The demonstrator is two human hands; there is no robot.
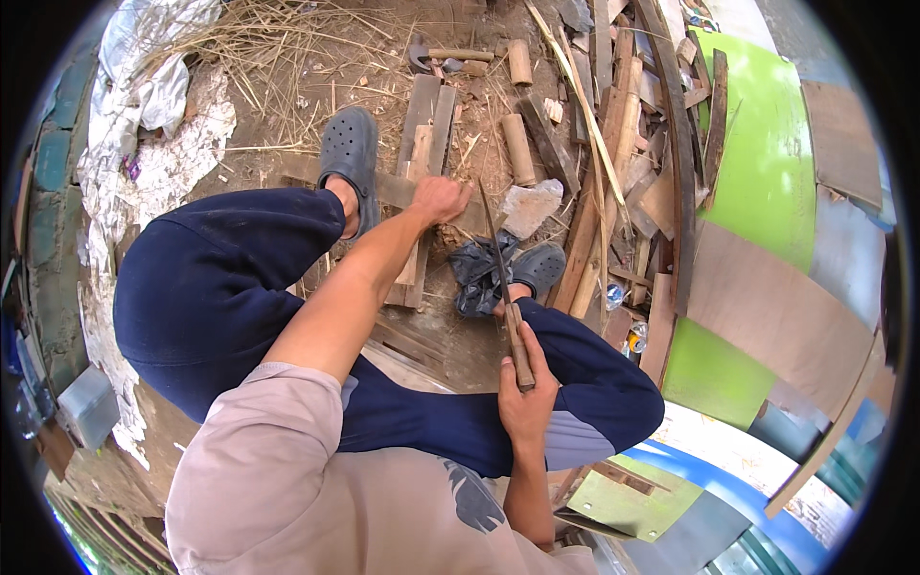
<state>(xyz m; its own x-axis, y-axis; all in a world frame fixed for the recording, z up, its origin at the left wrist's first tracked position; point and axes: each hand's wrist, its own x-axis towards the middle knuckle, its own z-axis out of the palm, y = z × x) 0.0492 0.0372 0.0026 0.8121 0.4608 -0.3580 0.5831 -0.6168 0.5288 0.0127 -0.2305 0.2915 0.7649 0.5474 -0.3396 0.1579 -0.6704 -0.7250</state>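
Observation:
My right hand (529, 401) grips the wooden handle of a long knife (502, 259), its narrow dark blade tilted up and away from me. Forward and to the left, my left hand (441, 199) is closed above some planks (419, 144) lying on the ground. A crosswise board (395, 190) passes under that hand. What its fingers hold, if anything, is hidden. Between my feet, a crumpled black plastic bag (476, 273) lies near the knife blade. A pale stone block (532, 207) rests just beyond the blade.
A claw hammer (419, 56) and short round wood pieces (517, 150) lie ahead. Scrap timber (613, 144) is piled on the right beside green sheets (767, 144) and a can (637, 335). Dry straw (278, 43) and white sheeting (158, 91) spread at the far left.

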